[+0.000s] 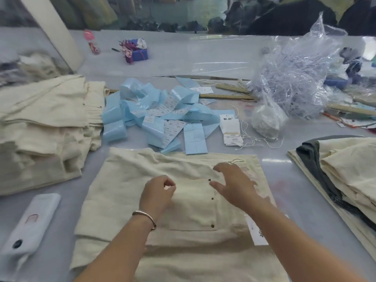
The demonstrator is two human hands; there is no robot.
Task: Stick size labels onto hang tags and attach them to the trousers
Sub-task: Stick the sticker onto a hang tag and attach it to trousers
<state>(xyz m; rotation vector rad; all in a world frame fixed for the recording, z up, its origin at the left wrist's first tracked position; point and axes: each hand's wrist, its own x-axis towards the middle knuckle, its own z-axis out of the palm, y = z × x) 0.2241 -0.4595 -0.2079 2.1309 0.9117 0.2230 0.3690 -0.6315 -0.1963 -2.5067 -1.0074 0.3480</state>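
Attaching the tag to the trousers (183, 202) at the tabletop's near edge: the left hand (157, 193) pinches something unseen, the right hand (234, 185) hovers released; the string should stay taut.

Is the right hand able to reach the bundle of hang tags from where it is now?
Probably yes. The right hand is open over the trousers, and the bundle of hang tags lies just beyond them on the table with nothing between.
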